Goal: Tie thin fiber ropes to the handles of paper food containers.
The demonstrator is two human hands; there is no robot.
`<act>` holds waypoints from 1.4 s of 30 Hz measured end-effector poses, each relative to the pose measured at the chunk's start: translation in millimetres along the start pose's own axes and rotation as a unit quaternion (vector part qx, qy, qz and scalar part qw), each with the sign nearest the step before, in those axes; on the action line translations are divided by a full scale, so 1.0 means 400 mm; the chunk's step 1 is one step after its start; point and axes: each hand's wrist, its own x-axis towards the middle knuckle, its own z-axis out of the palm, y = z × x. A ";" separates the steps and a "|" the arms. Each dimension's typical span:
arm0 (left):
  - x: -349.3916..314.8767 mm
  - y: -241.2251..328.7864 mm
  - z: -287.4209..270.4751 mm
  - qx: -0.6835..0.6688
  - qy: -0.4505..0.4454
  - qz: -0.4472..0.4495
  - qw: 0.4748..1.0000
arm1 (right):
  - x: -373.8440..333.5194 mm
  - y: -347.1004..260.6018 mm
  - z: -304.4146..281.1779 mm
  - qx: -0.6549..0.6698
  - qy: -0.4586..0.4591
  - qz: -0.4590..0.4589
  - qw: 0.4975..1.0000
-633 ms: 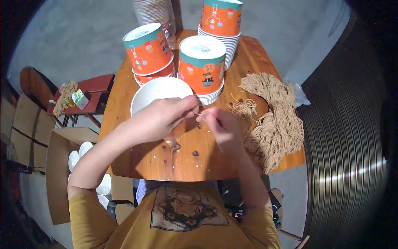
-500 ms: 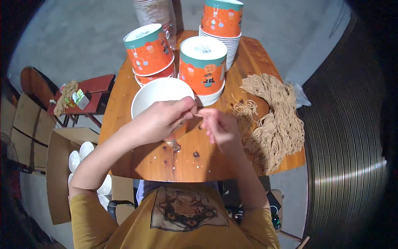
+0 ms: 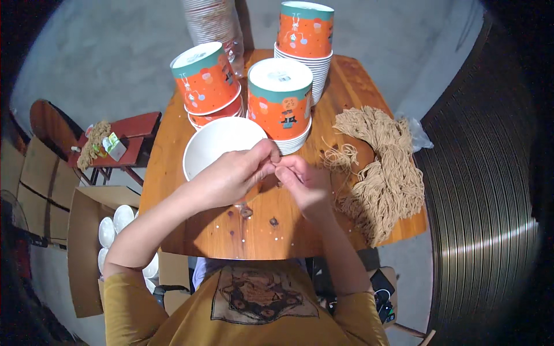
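Observation:
A white-lined paper bucket [image 3: 216, 141] lies tilted at the table's left-middle, its open mouth toward me. Just past its right rim, my left hand [image 3: 248, 167] pinches with thumb and fingers, its wrist crossing in front of the bucket. My right hand [image 3: 303, 181] meets it fingertip to fingertip, also pinching. Between the fingertips is what looks like a thin tan cord, mostly hidden by the fingers. To the right lies a big bundle of tan cord [image 3: 384, 173], with a small loose tangle of cord [image 3: 340, 157] beside it.
Upside-down orange paper buckets stand in stacks: left [image 3: 206, 81], middle [image 3: 281, 98] and back right [image 3: 306, 32]. Behind them rises a plastic-wrapped stack [image 3: 210, 23]. A cardboard box [image 3: 86, 254] holding white buckets sits at lower left. A red bench [image 3: 135, 127] stands beyond.
My hands have drawn closer together, and the gap between their fingertips has narrowed. The view has shifted slightly, so the table and stacks appear a little lower.

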 end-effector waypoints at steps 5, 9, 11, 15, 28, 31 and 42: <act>0.014 -0.052 0.006 0.005 0.085 0.014 0.996 | 0.006 0.005 0.001 -0.031 0.017 -0.056 0.998; 0.034 -0.096 0.017 0.033 0.129 -0.076 0.988 | 0.001 0.029 -0.004 -0.080 0.050 -0.050 0.994; 0.038 -0.102 0.019 0.037 0.066 -0.133 0.988 | 0.001 0.017 0.009 -0.097 0.068 -0.043 0.992; 0.003 -0.101 0.013 -0.006 0.041 -0.175 0.984 | 0.008 0.040 0.021 -0.087 0.100 -0.049 0.990; -0.183 -0.092 -0.108 -0.115 0.024 -0.200 0.973 | 0.038 0.049 0.174 -0.023 0.044 -0.090 0.995; -0.192 -0.087 -0.109 -0.109 0.007 -0.203 0.973 | 0.040 0.034 0.176 -0.052 0.028 -0.101 0.993; -0.198 -0.094 -0.088 -0.072 -0.012 -0.172 0.982 | 0.026 0.005 0.163 -0.100 -0.007 -0.070 0.993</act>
